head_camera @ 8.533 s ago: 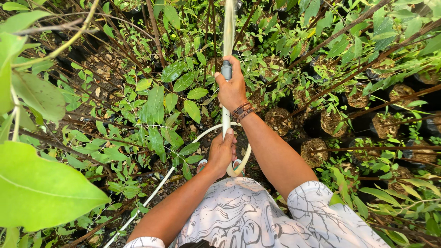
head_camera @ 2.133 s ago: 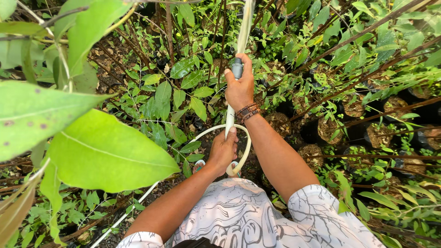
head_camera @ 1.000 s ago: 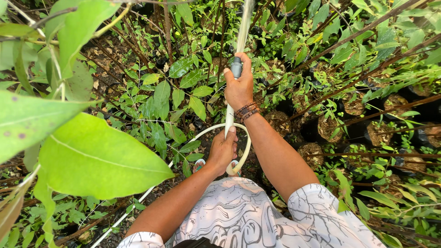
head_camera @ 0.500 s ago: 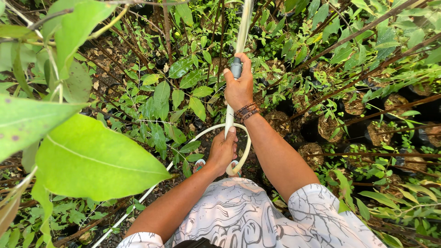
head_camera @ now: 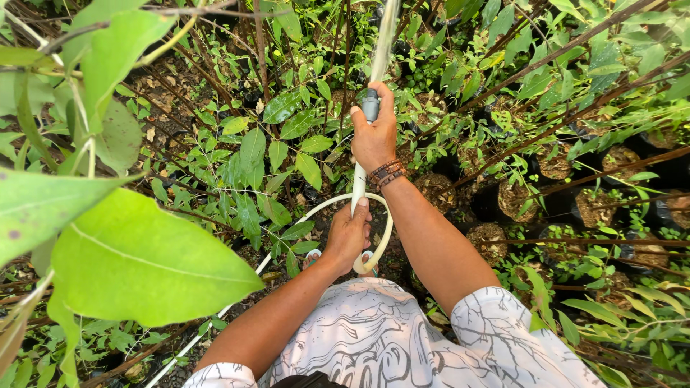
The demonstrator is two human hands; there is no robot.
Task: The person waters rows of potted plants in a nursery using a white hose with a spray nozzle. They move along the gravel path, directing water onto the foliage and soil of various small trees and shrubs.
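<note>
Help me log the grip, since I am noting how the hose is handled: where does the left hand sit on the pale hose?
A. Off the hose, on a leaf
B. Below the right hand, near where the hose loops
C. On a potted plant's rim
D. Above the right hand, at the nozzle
B: the left hand grips the pale hose low by its loop, below the right hand.

Your right hand sits ahead of your left hand on the pale rubber hose; black potted seedlings stand right.
</note>
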